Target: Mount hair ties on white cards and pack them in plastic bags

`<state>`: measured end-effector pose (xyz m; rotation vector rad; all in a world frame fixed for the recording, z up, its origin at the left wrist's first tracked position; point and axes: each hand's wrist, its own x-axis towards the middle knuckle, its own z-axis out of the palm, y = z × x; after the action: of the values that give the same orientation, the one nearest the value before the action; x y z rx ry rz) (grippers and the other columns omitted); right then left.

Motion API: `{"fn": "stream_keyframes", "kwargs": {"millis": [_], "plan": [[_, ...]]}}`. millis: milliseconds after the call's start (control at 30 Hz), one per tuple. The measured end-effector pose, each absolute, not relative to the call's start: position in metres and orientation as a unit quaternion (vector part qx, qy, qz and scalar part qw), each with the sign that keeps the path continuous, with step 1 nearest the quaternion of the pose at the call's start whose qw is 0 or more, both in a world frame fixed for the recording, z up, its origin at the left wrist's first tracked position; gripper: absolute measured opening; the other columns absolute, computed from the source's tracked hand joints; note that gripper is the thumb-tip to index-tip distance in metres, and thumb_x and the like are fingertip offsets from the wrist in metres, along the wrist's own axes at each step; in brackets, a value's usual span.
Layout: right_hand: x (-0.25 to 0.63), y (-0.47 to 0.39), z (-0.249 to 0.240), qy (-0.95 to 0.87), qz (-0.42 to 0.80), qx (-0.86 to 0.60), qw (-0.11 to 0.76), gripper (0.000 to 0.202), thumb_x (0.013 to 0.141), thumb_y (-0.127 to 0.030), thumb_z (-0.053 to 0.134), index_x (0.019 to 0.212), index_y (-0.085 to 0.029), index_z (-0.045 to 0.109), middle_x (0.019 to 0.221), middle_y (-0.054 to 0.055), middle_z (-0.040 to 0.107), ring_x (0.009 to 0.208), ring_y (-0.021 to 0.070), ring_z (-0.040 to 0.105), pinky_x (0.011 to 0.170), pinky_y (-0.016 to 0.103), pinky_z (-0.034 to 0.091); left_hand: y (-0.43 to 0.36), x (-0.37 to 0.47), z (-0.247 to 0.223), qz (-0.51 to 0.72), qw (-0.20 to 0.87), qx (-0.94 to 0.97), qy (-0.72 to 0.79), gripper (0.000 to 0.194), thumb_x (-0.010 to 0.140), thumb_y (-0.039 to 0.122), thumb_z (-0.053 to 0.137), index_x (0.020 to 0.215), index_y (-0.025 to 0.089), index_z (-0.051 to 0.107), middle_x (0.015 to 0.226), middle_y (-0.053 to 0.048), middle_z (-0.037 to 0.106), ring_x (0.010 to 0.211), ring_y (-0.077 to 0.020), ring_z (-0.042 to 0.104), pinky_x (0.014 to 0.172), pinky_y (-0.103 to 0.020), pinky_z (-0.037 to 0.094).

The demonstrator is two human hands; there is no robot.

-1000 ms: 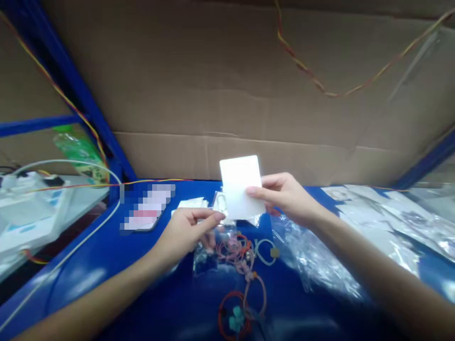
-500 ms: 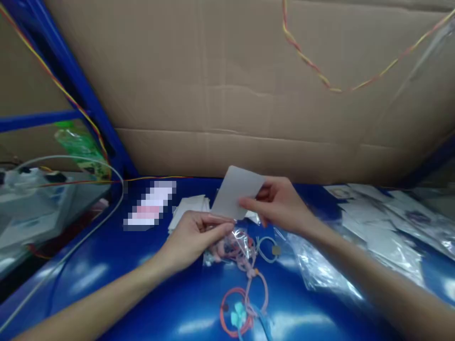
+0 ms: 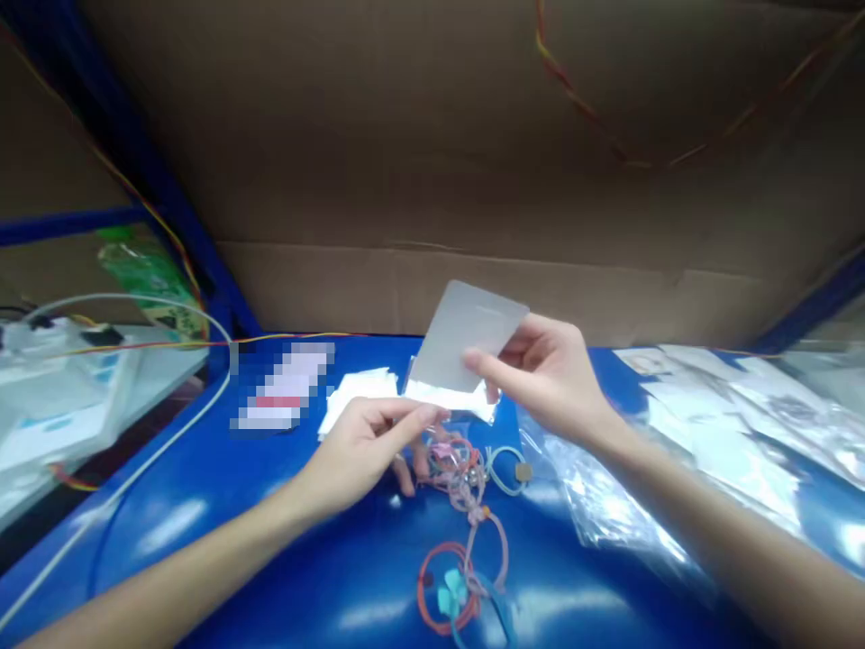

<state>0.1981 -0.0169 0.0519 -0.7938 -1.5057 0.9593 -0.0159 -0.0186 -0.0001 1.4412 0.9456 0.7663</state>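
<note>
A pale grey card (image 3: 466, 329) is pinched between the thumb and fingers of my right hand (image 3: 550, 374), tilted above the blue table. My left hand (image 3: 368, 442) is closed, thumb against fingertips, at a thin clear bag (image 3: 451, 416) whose edge lies just below the card; the bag is hard to make out. Beneath the hands lies a cluster of pink and grey hair ties (image 3: 463, 469). Nearer to me are a red band (image 3: 427, 602) and a turquoise flower charm (image 3: 452, 592).
White cards (image 3: 358, 386) lie left of centre. Clear bags (image 3: 608, 491) and packed cards (image 3: 736, 442) cover the right. A green bottle (image 3: 152, 279) and pale cable (image 3: 179, 442) are at the left; cardboard (image 3: 473, 207) stands behind the blue table (image 3: 304, 577).
My right hand has raised the card and moved slightly right. My left hand has shifted slightly left and up. A bright strip now shows below the card, and the cardboard looks darker.
</note>
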Motion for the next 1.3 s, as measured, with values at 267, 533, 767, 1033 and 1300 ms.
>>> {"fn": "stream_keyframes", "kwargs": {"millis": [267, 533, 767, 1033, 1300], "plan": [[0.201, -0.017, 0.053, -0.658, 0.447, -0.354, 0.491, 0.032, 0.075, -0.02, 0.083, 0.106, -0.014, 0.077, 0.087, 0.006, 0.079, 0.069, 0.0185, 0.074, 0.055, 0.024, 0.059, -0.019, -0.016, 0.001, 0.348, 0.622, 0.585, 0.387, 0.036, 0.085, 0.043, 0.072, 0.103, 0.012, 0.077, 0.063, -0.005, 0.07, 0.054, -0.0204, 0.067, 0.044, -0.028, 0.056], [0.204, -0.014, 0.046, -0.702, 0.375, -0.346, 0.496, 0.034, 0.083, -0.023, 0.077, 0.117, -0.016, 0.075, 0.103, 0.009, 0.078, 0.086, 0.0231, 0.074, 0.073, 0.033, 0.061, -0.016, -0.019, -0.001, 0.371, 0.685, 0.54, 0.319, 0.027, 0.089, 0.03, 0.061, 0.101, 0.013, 0.079, 0.099, -0.014, 0.076, 0.071, -0.0247, 0.07, 0.05, -0.032, 0.06], [0.2, -0.021, 0.051, -0.765, 0.296, -0.376, 0.432, 0.018, 0.089, -0.025, 0.069, 0.101, -0.016, 0.078, 0.09, 0.006, 0.075, 0.068, 0.0163, 0.062, 0.056, 0.026, 0.049, -0.018, -0.016, 0.002, 0.357, 0.713, 0.525, 0.298, 0.039, 0.091, 0.038, 0.055, 0.11, 0.013, 0.077, 0.096, -0.015, 0.076, 0.079, -0.0293, 0.071, 0.056, -0.035, 0.059], [0.195, -0.024, 0.044, -0.741, 0.323, -0.371, 0.457, 0.026, 0.088, -0.03, 0.073, 0.11, -0.017, 0.077, 0.094, 0.006, 0.077, 0.067, 0.0165, 0.065, 0.055, 0.026, 0.049, -0.02, -0.017, 0.0, 0.365, 0.754, 0.466, 0.284, 0.038, 0.094, 0.038, 0.054, 0.117, 0.015, 0.074, 0.094, -0.013, 0.078, 0.084, -0.0273, 0.072, 0.066, -0.033, 0.057], [0.199, -0.021, 0.046, -0.731, 0.426, -0.335, 0.415, 0.032, 0.084, -0.022, 0.076, 0.115, -0.017, 0.077, 0.093, 0.006, 0.078, 0.075, 0.0194, 0.072, 0.056, 0.024, 0.055, -0.021, -0.016, 0.002, 0.366, 0.774, 0.424, 0.295, 0.031, 0.09, 0.033, 0.057, 0.103, 0.012, 0.077, 0.088, -0.014, 0.078, 0.075, -0.0268, 0.071, 0.067, -0.037, 0.059]]}}
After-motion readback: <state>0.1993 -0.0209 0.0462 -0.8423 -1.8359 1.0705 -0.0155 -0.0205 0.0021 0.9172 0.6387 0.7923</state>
